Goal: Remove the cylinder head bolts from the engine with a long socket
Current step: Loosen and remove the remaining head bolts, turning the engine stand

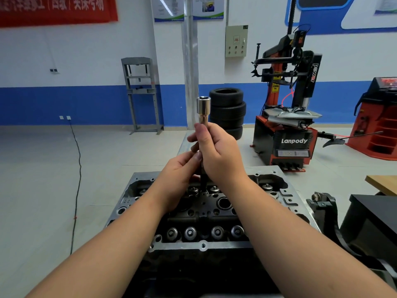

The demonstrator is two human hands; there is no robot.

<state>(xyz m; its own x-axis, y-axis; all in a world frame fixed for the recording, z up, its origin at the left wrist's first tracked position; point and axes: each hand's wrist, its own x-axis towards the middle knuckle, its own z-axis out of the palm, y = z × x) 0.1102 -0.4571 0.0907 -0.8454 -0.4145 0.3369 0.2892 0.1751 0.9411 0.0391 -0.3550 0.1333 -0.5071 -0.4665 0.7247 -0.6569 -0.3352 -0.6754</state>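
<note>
Long socket point(203, 114) at frame centre, upright: bright chrome, wider cylindrical head at top with a dark opening in the end, narrower polished neck below, then a thin dark shaft running down to the middle of the cylinder head point(206, 208). Lower tip hidden among the valve gear; contact with a bolt not discernible.

Right hand point(217, 153) wrapped around the neck just below the chrome head, fingers curled, thumb up along the left side. Left hand point(180, 181) lower and slightly left, fingers curled around the dark shaft, touching the underside of the right hand.

Cylinder head across lower centre: grey cast-metal rim with small bolt holes, dark oily interior, a row of four round shiny valve spring caps toward the bottom, more caps and round bores farther up.

Pale tiled floor. White wall with a blue lower band. Red banner point(58, 9) at upper left. Grey press frame point(142, 93) left of centre against the wall. Stack of black tyres point(228, 110) just behind the socket. Red-and-black tyre changer point(287, 117) lettered "Lanpody" and "power" at right. Red cabinet point(380, 121) at far right edge. Black cable point(77, 179) trailing down the floor at left.
</note>
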